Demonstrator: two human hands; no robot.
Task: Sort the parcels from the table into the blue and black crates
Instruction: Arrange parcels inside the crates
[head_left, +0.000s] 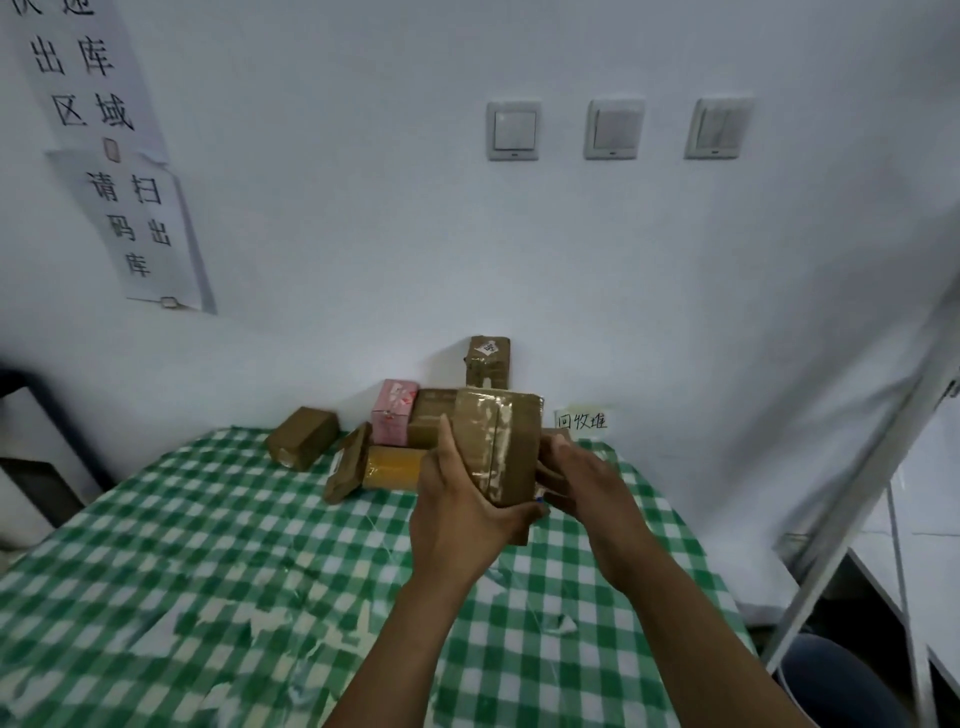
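Both my hands hold a brown taped cardboard parcel (498, 447) above the green-checked table (208, 545). My left hand (462, 509) grips its left side and bottom, thumb up along the edge. My right hand (582, 478) holds its right side. Behind it more parcels are piled against the wall: a brown box (302, 435) at the left, a tilted flat brown box (347, 462), a yellow-taped box (392, 467), a pink box (395, 418), and a tall brown box (488, 361) with a white label. No crate is in view.
A white wall with three light switches (615, 129) and paper signs (140, 228) stands behind the table. A small paper label (581, 420) sits on the wall by the pile. A white metal rack (872, 493) stands at the right, with a dark bin (841, 686) below.
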